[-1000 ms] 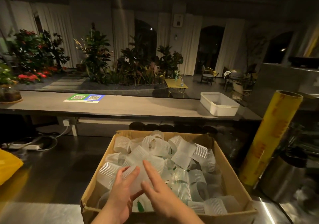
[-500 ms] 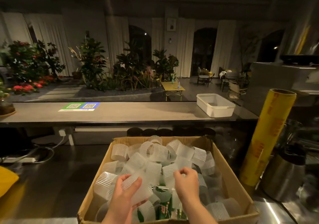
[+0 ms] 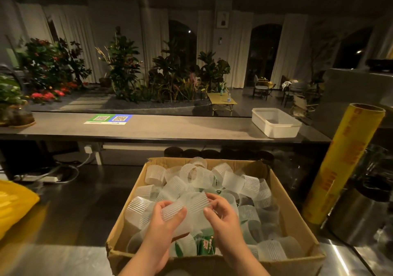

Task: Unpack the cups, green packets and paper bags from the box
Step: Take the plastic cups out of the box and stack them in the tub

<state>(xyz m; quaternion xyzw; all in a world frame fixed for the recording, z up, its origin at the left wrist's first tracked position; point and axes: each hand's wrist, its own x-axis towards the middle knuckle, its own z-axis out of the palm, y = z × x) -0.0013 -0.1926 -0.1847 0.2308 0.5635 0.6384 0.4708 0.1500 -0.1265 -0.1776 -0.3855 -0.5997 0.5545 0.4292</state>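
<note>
Gripping a ribbed translucent cup (image 3: pixel 192 206) with left hand (image 3: pixel 163 222), thumb and fingers curled round its side; pinching the same cup's right edge with right hand (image 3: pixel 221 216). Holding it just above the near-middle of the cardboard box (image 3: pixel 297 222), over the loose cups (image 3: pixel 234 182) heaped inside. Can see green packets (image 3: pixel 205 244) under the heap by the near wall, between the wrists. Sits on the steel worktop (image 3: pixel 74 212), with yellow film roll (image 3: pixel 344 165) upright just right, yellow bag (image 3: pixel 14 207) at far left
</note>
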